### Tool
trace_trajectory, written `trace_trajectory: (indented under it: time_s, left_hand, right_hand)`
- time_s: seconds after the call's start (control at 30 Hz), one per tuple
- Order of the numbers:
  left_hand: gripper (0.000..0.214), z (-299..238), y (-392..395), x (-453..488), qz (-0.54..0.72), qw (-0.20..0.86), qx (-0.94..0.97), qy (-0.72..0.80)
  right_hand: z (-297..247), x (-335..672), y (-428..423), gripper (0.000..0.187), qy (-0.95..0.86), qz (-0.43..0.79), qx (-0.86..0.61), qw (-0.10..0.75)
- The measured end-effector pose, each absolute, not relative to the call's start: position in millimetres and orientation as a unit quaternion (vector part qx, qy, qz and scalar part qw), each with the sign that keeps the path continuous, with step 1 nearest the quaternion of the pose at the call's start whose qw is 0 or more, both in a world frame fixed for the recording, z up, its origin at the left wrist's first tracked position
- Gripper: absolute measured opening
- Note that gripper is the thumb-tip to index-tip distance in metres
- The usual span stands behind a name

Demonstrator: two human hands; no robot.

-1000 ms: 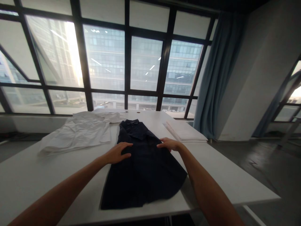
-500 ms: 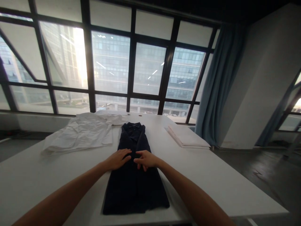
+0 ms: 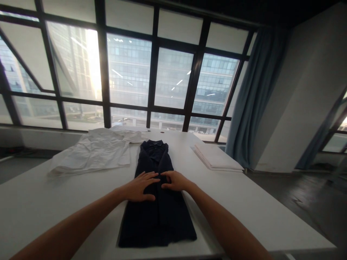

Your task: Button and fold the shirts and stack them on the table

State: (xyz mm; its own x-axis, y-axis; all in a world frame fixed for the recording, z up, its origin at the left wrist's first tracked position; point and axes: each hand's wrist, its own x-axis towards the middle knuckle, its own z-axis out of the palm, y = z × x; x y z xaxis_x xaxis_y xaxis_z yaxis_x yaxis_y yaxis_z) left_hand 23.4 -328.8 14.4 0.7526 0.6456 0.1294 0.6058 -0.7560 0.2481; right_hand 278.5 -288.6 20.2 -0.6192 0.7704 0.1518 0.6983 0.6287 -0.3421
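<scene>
On the table (image 3: 252, 209) lies a shirt (image 3: 162, 220); the left hand (image 3: 138, 187), fingers spread, should press evenly; the right hand (image 3: 175, 181) curls, its grip hard to tell.

Room at right, tight at left

A wide strip of table (image 3: 271, 216) runs between the dark shirt (image 3: 173, 224) and the folded cloth (image 3: 217, 157); the right forearm (image 3: 219, 220) bars its near end. Leftward, a slim gap reaches the white shirt (image 3: 97, 151), pinching near the collar (image 3: 155, 142). Left hand (image 3: 138, 188) and right hand (image 3: 175, 181) block the dark shirt's middle.
</scene>
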Motion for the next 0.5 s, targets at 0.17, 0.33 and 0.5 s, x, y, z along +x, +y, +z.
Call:
trace_trajectory:
  time_s: [0.17, 0.33, 0.5]
  left_hand:
    - [0.083, 16.1, -342.9, 34.7, 0.051, 0.126, 0.956, 0.259]
    - [0.086, 23.9, -355.0, 36.5, 0.030, 0.173, 0.952, 0.250]
    - [0.068, 40.5, -361.7, 30.7, 0.071, 0.276, 0.931, 0.227]
  right_hand:
    - [21.9, 281.7, -285.4, 0.073, -0.891, 0.155, -0.404, 0.140]
    - [27.9, 287.8, -283.5, 0.051, -0.877, 0.243, -0.392, 0.137]
    - [21.6, 290.5, -276.5, 0.033, -0.840, 0.082, -0.462, 0.273]
